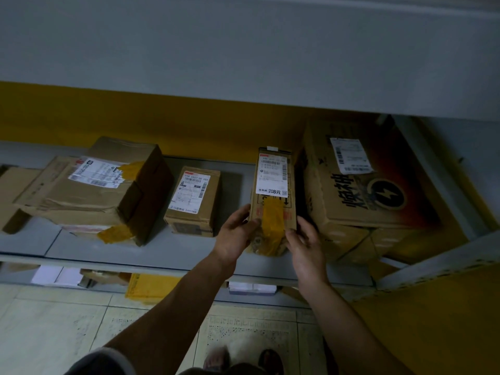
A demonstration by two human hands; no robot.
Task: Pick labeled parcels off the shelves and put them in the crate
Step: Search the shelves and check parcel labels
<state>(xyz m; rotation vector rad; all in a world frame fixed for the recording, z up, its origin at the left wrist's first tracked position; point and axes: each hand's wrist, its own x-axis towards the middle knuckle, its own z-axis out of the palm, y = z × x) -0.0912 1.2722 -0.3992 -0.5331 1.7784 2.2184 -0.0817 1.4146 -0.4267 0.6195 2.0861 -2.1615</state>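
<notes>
A narrow cardboard parcel [273,190] with a white shipping label and yellow tape lies lengthwise on the grey shelf [167,247]. My left hand [235,234] grips its near left side, thumb on top. My right hand [304,242] holds its near right corner, fingers curled against the box. To its left stand a small labeled box [193,200] and a large taped labeled box [94,185]. A big printed carton [365,185] with a label sits right beside the held parcel. No crate is in view.
A grey shelf board [243,50] hangs low overhead. A slanted metal shelf upright [443,261] runs at the right. On the lower shelf lie a yellow mailer [148,288] and white packets [58,276]. Tiled floor and my feet show below.
</notes>
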